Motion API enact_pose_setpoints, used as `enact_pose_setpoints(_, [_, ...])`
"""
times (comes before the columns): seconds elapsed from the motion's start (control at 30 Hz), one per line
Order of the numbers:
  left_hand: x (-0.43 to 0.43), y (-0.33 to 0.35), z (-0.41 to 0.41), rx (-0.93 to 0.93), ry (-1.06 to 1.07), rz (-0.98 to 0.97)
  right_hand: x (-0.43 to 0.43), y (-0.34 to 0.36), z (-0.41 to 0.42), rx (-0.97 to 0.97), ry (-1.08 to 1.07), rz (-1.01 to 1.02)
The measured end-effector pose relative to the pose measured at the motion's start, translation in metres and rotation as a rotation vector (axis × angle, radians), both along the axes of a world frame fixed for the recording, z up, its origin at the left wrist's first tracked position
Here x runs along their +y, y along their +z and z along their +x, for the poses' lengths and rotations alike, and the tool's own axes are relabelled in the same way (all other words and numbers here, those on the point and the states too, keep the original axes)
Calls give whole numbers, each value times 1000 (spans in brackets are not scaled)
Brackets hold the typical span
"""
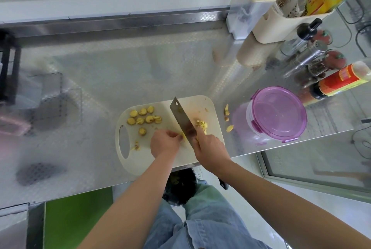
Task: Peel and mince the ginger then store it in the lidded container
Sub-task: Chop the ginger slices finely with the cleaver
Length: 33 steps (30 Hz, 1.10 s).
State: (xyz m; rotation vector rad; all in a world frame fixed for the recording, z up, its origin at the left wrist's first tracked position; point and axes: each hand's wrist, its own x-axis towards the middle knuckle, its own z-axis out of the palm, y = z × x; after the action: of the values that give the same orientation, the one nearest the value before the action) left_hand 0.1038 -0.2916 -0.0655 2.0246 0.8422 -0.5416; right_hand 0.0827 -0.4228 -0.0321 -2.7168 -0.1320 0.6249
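A white cutting board [140,160] lies at the front edge of the steel counter. Several yellow ginger slices [143,117] sit on its far left part, and a small pile of cut ginger strips [201,124] lies to the right of the blade. My right hand [210,146] grips the handle of a cleaver [181,116], whose blade stands on the board. My left hand [165,142] pinches a piece of ginger [183,135] with curled fingers right against the blade's left side. The round container with a purple lid [279,113] stands closed to the right of the board.
Ginger peel scraps [227,116] lie on the counter [120,72] between board and container. Sauce bottles [339,82], spice shakers [307,58] and a cream organiser [285,22] crowd the back right. A dark rack [8,68] stands at the far left. A bin [180,186] sits below the counter edge.
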Motion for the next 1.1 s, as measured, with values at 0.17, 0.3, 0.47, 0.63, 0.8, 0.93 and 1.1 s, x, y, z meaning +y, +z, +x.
enact_pose_setpoints(0.17, [0, 2, 0, 4, -7, -3, -1, 2, 1, -15, -3, -2])
enact_pose_setpoints(0.3, [0, 3, 0, 5, -1, -16, -1, 3, 0, -8, 17, -12])
enact_pose_setpoints(0.47, [0, 3, 1, 6, 5, -19, 2, 6, 2, 20, 5, -1])
enact_pose_setpoints(0.63, [0, 4, 2, 7, -1, -8, 11, 8, 3, 60, -31, -2])
enact_pose_setpoints(0.8, [0, 3, 1, -1, -13, 5, 18, 5, 2, 80, -82, 9])
enact_pose_setpoints(0.93, [-1, 4, 1, -2, -10, 6, 20, 2, 3, 81, -86, -3])
enact_pose_setpoints(1.1, [0, 5, 0, -13, -14, 6, 19, -2, 0, 50, -47, -36])
